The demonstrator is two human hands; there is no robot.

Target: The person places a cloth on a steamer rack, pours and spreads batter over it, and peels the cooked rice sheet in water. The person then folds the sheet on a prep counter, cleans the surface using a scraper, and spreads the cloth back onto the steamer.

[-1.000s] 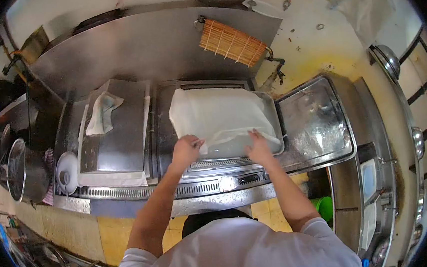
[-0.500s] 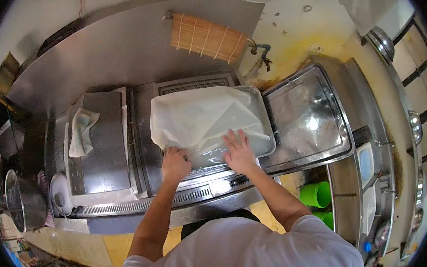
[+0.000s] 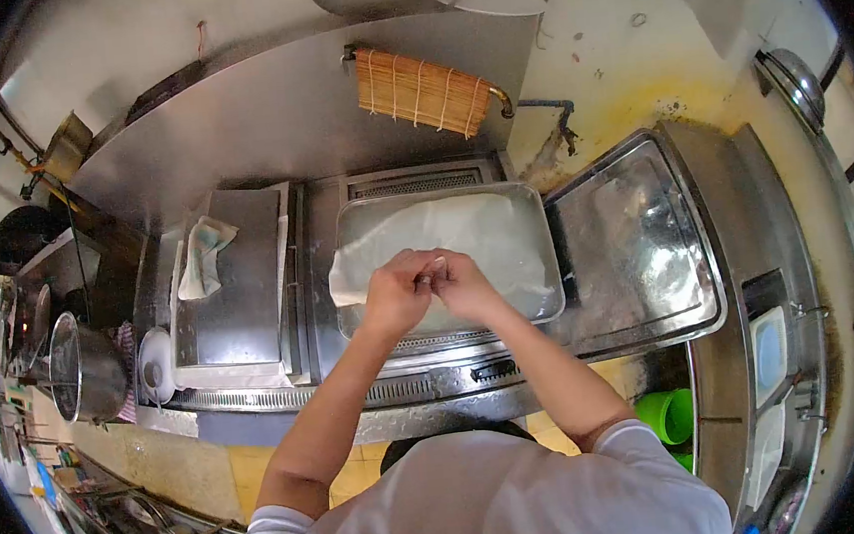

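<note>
A thin, pale, damp-looking sheet (image 3: pixel 469 226) lies in a shallow rectangular tray (image 3: pixel 556 292), its left end lapping over the tray's rim. Whether it is cloth or food, I cannot tell. Above the near half of the tray, my left hand (image 3: pixel 395 292) and my right hand (image 3: pixel 466 288) meet, fingertips to fingertips. Both have their fingers closed in a pinch. What lies between them, if anything, is too small and hidden to name. Part of the sheet's near edge is behind my hands.
To the right, a big metal tray (image 3: pixel 636 250) tilts on the counter. On the left, a crumpled cloth (image 3: pixel 208 259) rests on a flat metal cover (image 3: pixel 241 327). A bamboo mat (image 3: pixel 421 92) hangs at the back. Lower right stands a green container (image 3: pixel 667 415).
My hands have come off the tray's near side and joined above it, with fingers closed. The sheet now lies flatter and leaves more of the tray's far rim showing. The view has shifted slightly.
</note>
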